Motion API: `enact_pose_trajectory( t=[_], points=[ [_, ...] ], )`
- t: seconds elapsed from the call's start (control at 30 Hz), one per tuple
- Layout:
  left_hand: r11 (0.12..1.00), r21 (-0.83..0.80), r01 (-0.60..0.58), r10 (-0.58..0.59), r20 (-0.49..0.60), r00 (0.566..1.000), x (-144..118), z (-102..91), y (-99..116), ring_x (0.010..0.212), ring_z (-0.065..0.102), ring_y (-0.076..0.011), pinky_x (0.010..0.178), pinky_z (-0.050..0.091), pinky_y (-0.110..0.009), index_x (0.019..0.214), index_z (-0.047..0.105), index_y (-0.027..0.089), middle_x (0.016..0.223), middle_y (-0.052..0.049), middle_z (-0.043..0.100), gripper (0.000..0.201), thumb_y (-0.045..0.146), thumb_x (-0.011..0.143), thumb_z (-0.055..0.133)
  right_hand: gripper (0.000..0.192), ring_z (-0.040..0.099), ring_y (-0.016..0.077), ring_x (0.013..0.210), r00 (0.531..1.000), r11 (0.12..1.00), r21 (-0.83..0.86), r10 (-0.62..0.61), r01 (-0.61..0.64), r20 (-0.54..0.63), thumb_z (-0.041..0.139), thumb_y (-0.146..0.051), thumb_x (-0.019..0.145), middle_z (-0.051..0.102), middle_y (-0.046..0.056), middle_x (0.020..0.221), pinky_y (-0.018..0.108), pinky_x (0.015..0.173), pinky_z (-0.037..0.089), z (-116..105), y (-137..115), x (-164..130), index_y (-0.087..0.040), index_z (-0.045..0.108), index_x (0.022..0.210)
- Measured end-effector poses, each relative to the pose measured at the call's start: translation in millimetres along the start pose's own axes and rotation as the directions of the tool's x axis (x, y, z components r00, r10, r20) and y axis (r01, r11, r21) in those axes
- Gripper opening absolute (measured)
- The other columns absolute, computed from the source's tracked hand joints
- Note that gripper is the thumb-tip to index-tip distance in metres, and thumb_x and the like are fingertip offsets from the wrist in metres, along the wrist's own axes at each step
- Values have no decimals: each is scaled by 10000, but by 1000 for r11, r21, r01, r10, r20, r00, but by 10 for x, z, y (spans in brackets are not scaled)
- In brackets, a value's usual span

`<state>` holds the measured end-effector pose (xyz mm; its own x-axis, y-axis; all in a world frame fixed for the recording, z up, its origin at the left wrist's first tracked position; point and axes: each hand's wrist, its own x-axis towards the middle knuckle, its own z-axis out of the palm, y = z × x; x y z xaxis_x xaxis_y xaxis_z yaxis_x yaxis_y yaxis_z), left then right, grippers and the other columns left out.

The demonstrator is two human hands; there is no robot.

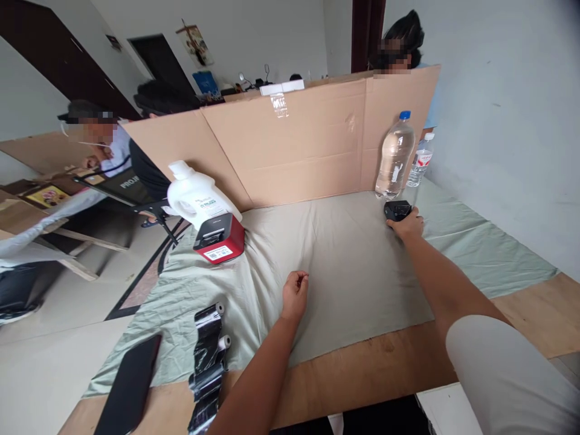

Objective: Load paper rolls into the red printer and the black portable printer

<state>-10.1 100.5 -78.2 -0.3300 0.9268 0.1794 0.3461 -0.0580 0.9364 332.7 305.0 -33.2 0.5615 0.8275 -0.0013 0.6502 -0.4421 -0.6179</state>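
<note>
My right hand reaches to the far right of the cloth and grips a small black box-shaped object at its near right side. Just behind that object stands a large clear bottle with a blue cap. My left hand is over the middle of the cloth, its fingers curled closed, with nothing visible in them. To its left sits a red and black label printer, close against a white jug. Rolls of glossy black film with white cores lie left of my left forearm.
A grey-green cloth covers most of the wooden table. A cardboard panel stands along the back. Behind the large bottle is a smaller water bottle. A black phone lies front left. Other people sit beyond the panel.
</note>
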Motion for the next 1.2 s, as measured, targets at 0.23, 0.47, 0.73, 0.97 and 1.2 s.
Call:
enact_pose_trajectory(
  t=[0.23, 0.47, 0.73, 0.97, 1.2],
  points=[
    [983, -178, 45, -30, 86, 996, -87, -35, 148, 802, 610, -205, 769, 483, -352, 911, 675, 205, 894, -74, 660, 249, 419, 784, 695, 1107, 409, 362, 1366, 949, 932, 220, -308, 288, 64, 776, -491, 621, 426, 249, 1445, 488, 1145, 332, -14, -61, -955, -76, 261, 1509],
    [562, -674, 479, -64, 542, 838, -299, -40, 469, 1042, 657, -261, 837, 545, -436, 1417, 433, 350, 1320, -112, 590, 768, 784, 792, 539, 1181, 402, 379, 1378, 731, 699, 439, -670, 564, 128, 736, -683, 669, 414, 219, 1453, 580, 1138, 337, -1, -108, -2647, -172, 163, 1567],
    [617, -696, 366, -253, 265, 930, -144, -101, 344, 1003, 637, -201, 901, 514, -341, 1317, 475, 269, 1075, -24, 655, 757, 387, 660, 831, 944, 576, 295, 1238, 608, 621, 758, -685, 200, 401, 304, -859, 820, 557, 172, 1356, 537, 1074, 439, 219, -141, -2600, -221, 271, 1515],
    [696, -613, 374, -157, 378, 912, -196, -37, 249, 1107, 610, -221, 976, 496, -361, 1309, 476, 266, 1169, -45, 641, 734, 405, 687, 841, 943, 542, 311, 1287, 529, 600, 800, -678, -5, 511, 788, -642, 646, 568, 152, 1385, 517, 1110, 427, 390, -225, -2517, -203, 434, 1402],
    [680, -562, 471, -188, 487, 853, -124, -48, 129, 926, 677, -227, 693, 576, -339, 1362, 476, 303, 1181, -46, 666, 681, 651, 799, 637, 950, 550, 304, 1280, 498, 589, 802, -669, -97, 552, 815, -560, 672, 560, 133, 1405, 529, 1103, 439, 391, -135, -2447, -225, 395, 1455]
  ],
)
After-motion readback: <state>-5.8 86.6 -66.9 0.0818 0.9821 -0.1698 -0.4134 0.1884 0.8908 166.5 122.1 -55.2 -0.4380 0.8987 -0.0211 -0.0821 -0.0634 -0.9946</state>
